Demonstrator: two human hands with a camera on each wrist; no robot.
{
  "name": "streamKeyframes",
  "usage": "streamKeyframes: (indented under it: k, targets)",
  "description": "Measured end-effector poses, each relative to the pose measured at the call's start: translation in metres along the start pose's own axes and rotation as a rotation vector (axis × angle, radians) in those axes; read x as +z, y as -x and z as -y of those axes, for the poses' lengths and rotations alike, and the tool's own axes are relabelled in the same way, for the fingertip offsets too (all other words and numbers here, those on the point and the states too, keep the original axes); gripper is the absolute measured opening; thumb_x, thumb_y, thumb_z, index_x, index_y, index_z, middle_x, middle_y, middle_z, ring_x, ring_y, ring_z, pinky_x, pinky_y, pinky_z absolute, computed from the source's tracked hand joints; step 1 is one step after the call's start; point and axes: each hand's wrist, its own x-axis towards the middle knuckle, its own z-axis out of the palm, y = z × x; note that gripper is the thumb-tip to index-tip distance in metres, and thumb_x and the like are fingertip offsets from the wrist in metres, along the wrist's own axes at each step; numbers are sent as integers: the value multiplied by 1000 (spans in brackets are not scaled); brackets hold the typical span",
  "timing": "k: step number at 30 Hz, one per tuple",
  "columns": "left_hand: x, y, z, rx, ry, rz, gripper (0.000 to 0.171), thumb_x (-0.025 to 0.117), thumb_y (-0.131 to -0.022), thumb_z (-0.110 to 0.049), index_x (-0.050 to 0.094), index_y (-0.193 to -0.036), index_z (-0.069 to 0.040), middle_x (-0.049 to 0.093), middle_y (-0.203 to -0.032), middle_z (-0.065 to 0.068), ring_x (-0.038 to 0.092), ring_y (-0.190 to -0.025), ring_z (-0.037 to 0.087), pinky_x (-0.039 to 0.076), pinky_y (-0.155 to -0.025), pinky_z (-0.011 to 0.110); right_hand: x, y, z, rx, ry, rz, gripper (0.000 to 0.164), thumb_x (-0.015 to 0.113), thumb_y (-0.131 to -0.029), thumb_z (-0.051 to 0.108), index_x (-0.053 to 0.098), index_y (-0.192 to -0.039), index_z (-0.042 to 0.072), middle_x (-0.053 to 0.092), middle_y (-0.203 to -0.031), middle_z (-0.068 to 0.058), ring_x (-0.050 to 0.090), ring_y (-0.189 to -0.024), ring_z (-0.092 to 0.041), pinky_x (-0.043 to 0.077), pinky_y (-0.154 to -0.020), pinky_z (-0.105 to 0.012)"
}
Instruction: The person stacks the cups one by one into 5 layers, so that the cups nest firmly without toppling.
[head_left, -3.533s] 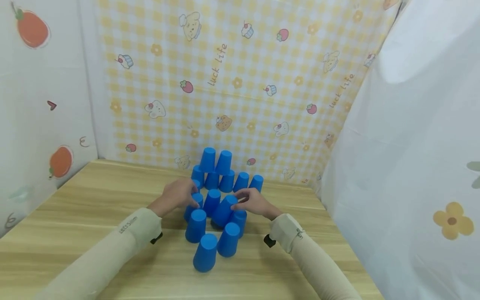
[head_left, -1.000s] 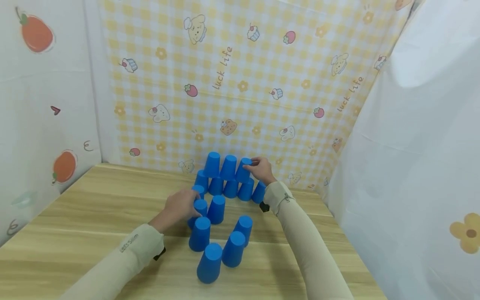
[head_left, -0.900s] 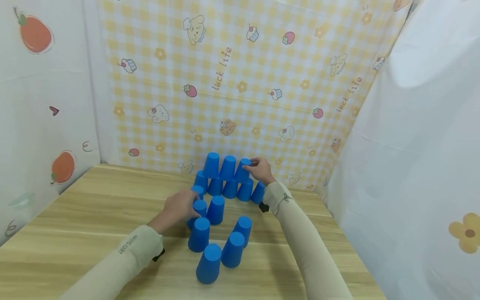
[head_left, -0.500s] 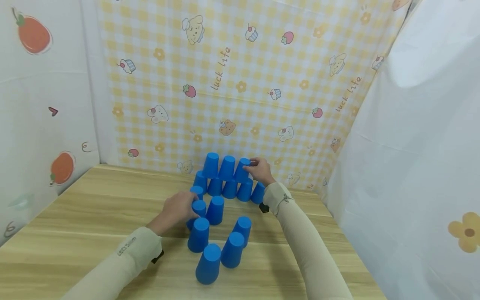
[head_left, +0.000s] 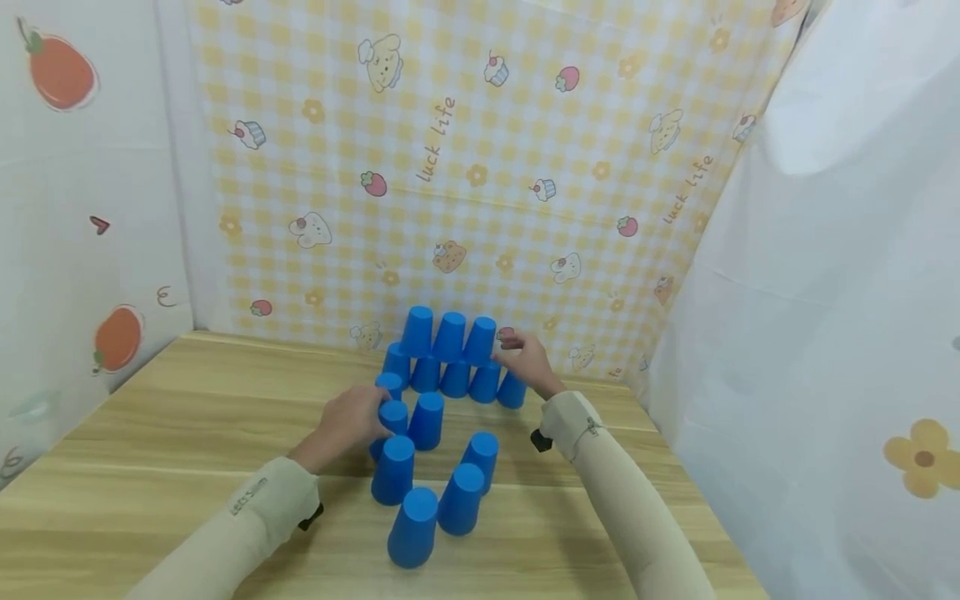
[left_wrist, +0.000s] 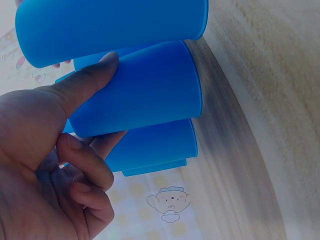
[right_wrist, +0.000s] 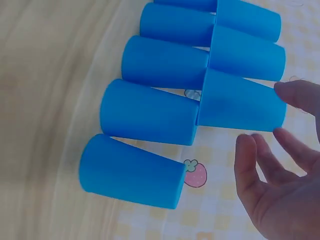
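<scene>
My left hand [head_left: 347, 427] pinches an upside-down blue cup [left_wrist: 142, 92] standing in the left line of cups, thumb on one side and a finger on the other. At the back, a row of blue cups stands mouth down and bears a second tier of 3. My right hand [head_left: 529, 364] is just right of the rightmost upper cup [head_left: 480, 342]. In the right wrist view its thumb and forefinger spread around that cup's narrow end, close to it; they do not grip it. The lower end cup [right_wrist: 132, 171] has nothing on it.
More inverted cups stand towards the front: one inside the line [head_left: 427, 421], one left of centre [head_left: 393, 471], the frontmost cup [head_left: 412, 529] and two behind it on the right. The wooden table [head_left: 225, 417] meets a checked cloth [head_left: 330, 167] at the back.
Over these seconds my right hand has carried a cup from the middle to the upper tier's right end, then let it go and drawn back slightly. The left hand stays at its cup.
</scene>
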Motion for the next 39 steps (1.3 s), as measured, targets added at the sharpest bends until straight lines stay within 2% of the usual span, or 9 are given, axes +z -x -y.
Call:
streamKeyframes:
  k: [4, 10, 13, 16, 20, 22, 28, 34, 39]
  targets:
    - [0, 1, 1, 8, 9, -3, 27, 84, -81, -22, 65, -93, -9, 60, -80, 4, 57, -70, 20, 54, -61, 34, -7, 18, -6, -30, 7, 90, 36, 70, -92, 17, 64, -123, -1, 68, -118, -15, 65, -108, -32, 56, -87, -46]
    - [1, 2, 0, 12, 20, 10, 23, 81, -84, -19, 65, -96, -8, 60, -81, 4, 58, -70, 20, 54, -61, 33, -14, 47, -10, -49, 16, 338, 37, 70, -93, 27, 65, -125, 8, 68, -119, -10, 67, -101, -24, 57, -75, -47]
    - [1, 1, -1, 11, 7, 22, 22, 81, -83, -20, 64, -91, -9, 59, -78, 4, 57, -68, 20, 53, -60, 32, -14, 58, -13, -62, 23, 415, 36, 70, -93, 28, 66, -125, 12, 68, -121, -9, 67, -100, -20, 58, -75, -47]
    - [-1, -1, -2, 9, -9, 25, 23, 83, -82, -21, 62, -87, -11, 58, -76, 3, 57, -68, 20, 52, -60, 32, -13, 66, -17, -68, -4, 497, 35, 69, -94, 23, 65, -127, 12, 67, -125, -12, 67, -102, -21, 57, -78, -50]
    - [0, -2, -1, 13, -13, 24, 25, 84, -81, -23, 63, -89, -12, 59, -79, 3, 57, -71, 20, 54, -63, 35, -10, 74, -24, -63, -49, 625, 40, 69, -94, 24, 61, -132, 13, 65, -129, -10, 66, -109, -23, 53, -86, -56]
    - [0, -1, 1, 15, 5, 28, 24, 83, -82, -22, 64, -92, -12, 60, -80, 4, 58, -72, 20, 54, -64, 36, -9, 77, -27, -63, -80, 675, 44, 71, -93, 25, 60, -134, 12, 65, -129, -9, 65, -113, -26, 53, -89, -54]
    - [1, 3, 9, 33, 80, 40, 20, 80, -85, -20, 65, -97, -13, 61, -83, 2, 59, -73, 19, 54, -65, 34, -5, 82, -28, -79, -108, 723, 49, 74, -90, 24, 59, -135, 10, 64, -131, -6, 63, -115, -27, 55, -91, -39]
    - [0, 1, 11, 57, 98, 50, 26, 80, -85, -21, 66, -105, -12, 64, -90, 2, 60, -79, 20, 56, -69, 40, -4, 84, -30, -116, -83, 743, 60, 77, -86, 27, 56, -137, 4, 63, -132, -7, 65, -113, -24, 55, -90, -37]
    - [1, 2, 13, 61, 123, 76, 28, 78, -87, -18, 65, -110, -11, 64, -95, 3, 60, -83, 20, 57, -76, 42, 0, 85, -33, -125, -77, 730, 57, 78, -86, 22, 57, -136, 2, 67, -125, -5, 67, -108, -20, 56, -87, -36]
